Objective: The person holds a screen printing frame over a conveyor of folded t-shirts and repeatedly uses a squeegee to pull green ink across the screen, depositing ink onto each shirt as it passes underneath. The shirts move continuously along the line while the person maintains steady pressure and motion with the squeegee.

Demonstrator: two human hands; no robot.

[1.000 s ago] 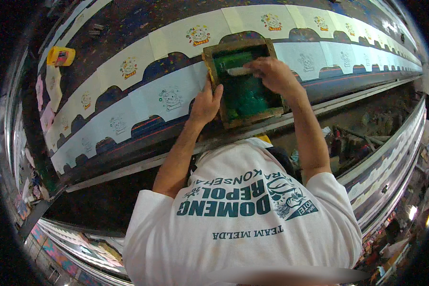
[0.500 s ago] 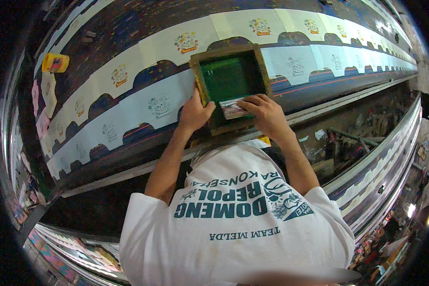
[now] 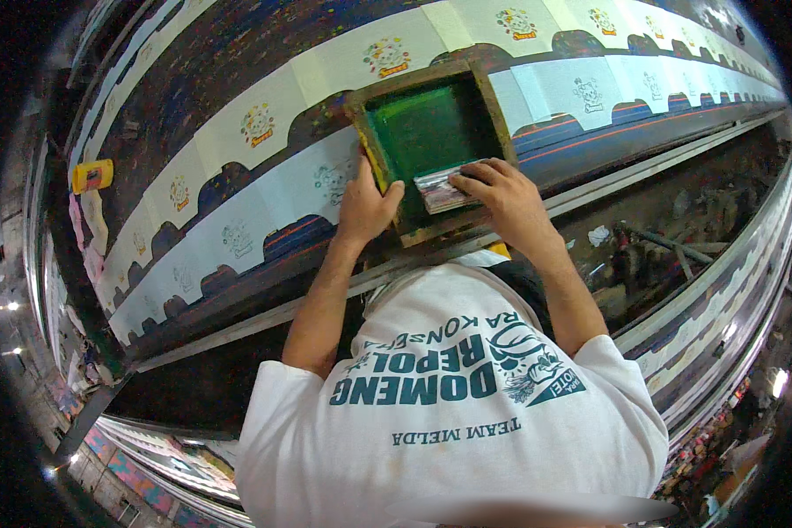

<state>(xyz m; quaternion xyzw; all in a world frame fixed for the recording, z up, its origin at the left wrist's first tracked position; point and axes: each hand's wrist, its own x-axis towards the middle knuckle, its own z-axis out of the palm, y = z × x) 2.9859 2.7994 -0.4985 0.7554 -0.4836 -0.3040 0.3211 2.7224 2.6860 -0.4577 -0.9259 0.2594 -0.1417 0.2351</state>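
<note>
A wooden-framed printing screen (image 3: pixel 436 110) with green mesh lies over the pale blue row of cut fabric pieces (image 3: pixel 282 207) on the long dark table. My left hand (image 3: pixel 367 204) grips the screen's left side, thumb on top of the frame. Inside the frame, near its close edge, my right hand (image 3: pixel 512 201) is closed on a flat squeegee (image 3: pixel 444 191), fingers over its upper right end. Dark outline prints show on the blue pieces to either side. The fabric directly beneath the screen is hidden.
Behind runs a row of cream pieces (image 3: pixel 321 70) bearing colourful prints. A yellow container (image 3: pixel 92 176) stands at the far left. A metal rail (image 3: pixel 625 185) follows the table's near edge. Pipes and litter (image 3: pixel 669 246) lie in the gap to the right, before another table.
The whole view has tilted and shifted, so the table now slopes more steeply. Both hands keep their hold on the screen and the squeegee, and the squeegee stays near the screen's close edge.
</note>
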